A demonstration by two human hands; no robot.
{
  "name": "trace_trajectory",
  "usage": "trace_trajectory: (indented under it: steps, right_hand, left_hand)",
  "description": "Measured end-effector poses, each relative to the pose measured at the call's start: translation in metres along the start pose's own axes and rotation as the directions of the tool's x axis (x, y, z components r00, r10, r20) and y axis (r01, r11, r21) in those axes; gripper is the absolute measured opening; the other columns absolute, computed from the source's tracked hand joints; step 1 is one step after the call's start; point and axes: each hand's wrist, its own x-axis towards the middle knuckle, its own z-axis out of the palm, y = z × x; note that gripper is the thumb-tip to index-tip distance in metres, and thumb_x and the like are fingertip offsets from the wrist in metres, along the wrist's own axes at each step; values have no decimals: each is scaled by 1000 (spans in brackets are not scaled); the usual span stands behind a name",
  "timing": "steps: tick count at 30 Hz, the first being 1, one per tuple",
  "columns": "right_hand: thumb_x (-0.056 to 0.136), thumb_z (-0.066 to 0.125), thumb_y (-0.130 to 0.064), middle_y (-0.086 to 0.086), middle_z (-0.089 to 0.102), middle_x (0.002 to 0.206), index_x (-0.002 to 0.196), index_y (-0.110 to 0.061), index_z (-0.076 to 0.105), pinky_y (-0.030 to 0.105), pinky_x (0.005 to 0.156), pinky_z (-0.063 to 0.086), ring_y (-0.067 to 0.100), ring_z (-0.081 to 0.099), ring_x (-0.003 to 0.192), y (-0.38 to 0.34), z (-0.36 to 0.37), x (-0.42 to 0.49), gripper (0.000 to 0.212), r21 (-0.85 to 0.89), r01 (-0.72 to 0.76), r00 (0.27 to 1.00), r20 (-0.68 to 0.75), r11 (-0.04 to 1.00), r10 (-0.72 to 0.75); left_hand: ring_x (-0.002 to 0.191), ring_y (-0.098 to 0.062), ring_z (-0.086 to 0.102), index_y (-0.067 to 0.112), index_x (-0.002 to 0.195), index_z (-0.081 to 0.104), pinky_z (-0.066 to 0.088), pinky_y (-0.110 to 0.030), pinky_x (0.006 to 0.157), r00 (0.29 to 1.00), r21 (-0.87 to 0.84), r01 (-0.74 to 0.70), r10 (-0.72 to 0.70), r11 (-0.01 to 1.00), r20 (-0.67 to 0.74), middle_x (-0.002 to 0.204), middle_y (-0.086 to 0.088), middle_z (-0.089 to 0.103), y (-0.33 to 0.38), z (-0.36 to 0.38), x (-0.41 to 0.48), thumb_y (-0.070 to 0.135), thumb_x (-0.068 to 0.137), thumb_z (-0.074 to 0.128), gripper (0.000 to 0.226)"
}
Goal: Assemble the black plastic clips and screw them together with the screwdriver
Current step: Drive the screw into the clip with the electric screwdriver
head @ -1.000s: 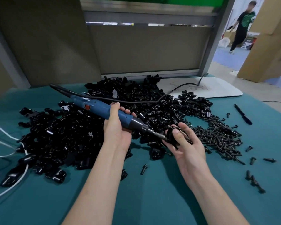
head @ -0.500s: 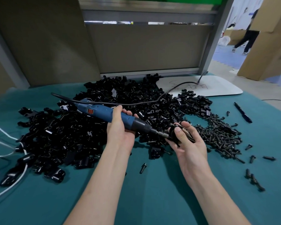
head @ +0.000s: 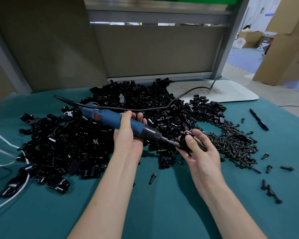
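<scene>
My left hand [head: 128,140] grips the blue electric screwdriver [head: 110,118] around its body, tip pointing right and slightly down. The bit meets a black plastic clip [head: 186,141] that my right hand [head: 198,152] holds, thumb on top and fingers curled underneath. Behind both hands a big pile of black clips [head: 97,135] spreads over the green table [head: 162,204]. A heap of black screws [head: 235,144] lies just right of my right hand.
The screwdriver's black cable [head: 145,107] runs over the pile to a white board [head: 219,94] at the back right. A black pen [head: 259,119] and loose screws [head: 269,188] lie at right. White cords [head: 9,147] lie at left. A grey partition stands behind.
The screwdriver and the held clip have shifted slightly right and lower in my view. The grips are unchanged. A person in the background has walked out of sight.
</scene>
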Motion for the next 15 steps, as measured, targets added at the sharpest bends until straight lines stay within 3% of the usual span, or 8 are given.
trace_trajectory:
  steps: [7, 15]
  right_hand:
    - [89, 70, -2, 27, 66, 130, 104, -14, 70, 40, 84, 64, 25, 75, 98, -1, 0, 0, 19, 11, -13, 1000, -11, 1000, 13]
    - [76, 75, -12, 28, 65, 129, 107, -14, 69, 40, 82, 64, 27, 75, 99, -2, 0, -1, 31, -2, -4, 1000, -13, 1000, 4]
  left_hand:
    - [90, -17, 76, 6, 109, 60, 61, -33, 73, 996, 28, -57, 55, 998, 74, 89, -6, 76, 0, 3, -3, 8, 89, 73, 24]
    - [68, -10, 69, 10, 93, 63, 59, -29, 67, 991, 59, -61, 53, 996, 123, 76, 0, 72, 0, 5, -7, 9, 93, 68, 5]
